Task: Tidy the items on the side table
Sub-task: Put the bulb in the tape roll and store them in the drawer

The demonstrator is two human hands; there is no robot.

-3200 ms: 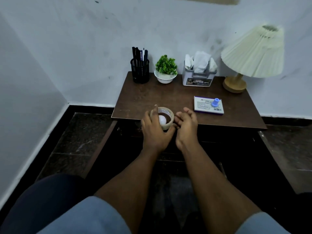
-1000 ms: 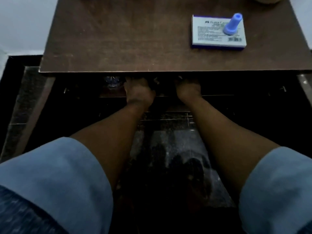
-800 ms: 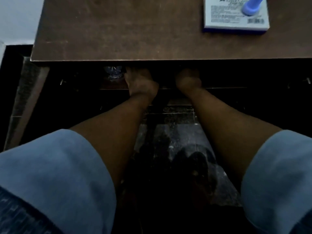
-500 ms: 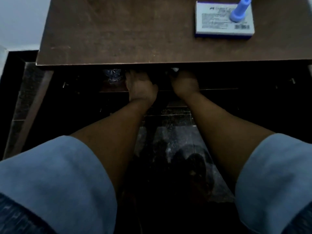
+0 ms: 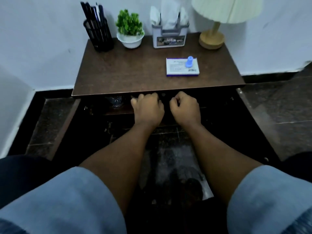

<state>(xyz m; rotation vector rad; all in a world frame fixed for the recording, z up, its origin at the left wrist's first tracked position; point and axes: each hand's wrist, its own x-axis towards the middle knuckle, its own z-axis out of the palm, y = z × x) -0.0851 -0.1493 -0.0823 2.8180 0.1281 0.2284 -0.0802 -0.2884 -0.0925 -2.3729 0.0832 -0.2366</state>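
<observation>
Head view: both hands sit at the lower shelf (image 5: 118, 111) beneath the side table (image 5: 126, 70). The left hand (image 5: 148, 108) curls with its fingertips hidden, so I cannot tell its hold. The right hand (image 5: 184, 108) is clenched on nothing visible. Best to clear the overhang before reaching the white box (image 5: 177, 69) with its blue cap (image 5: 189, 62).

A home room corner: dark wooden side table (image 5: 135, 71) against a white wall, pleated cream lamp (image 5: 226, 10) far right, small green potted plant (image 5: 129, 29).

Box (image 5: 182, 68) right of centre on table (image 5: 128, 71).
</observation>
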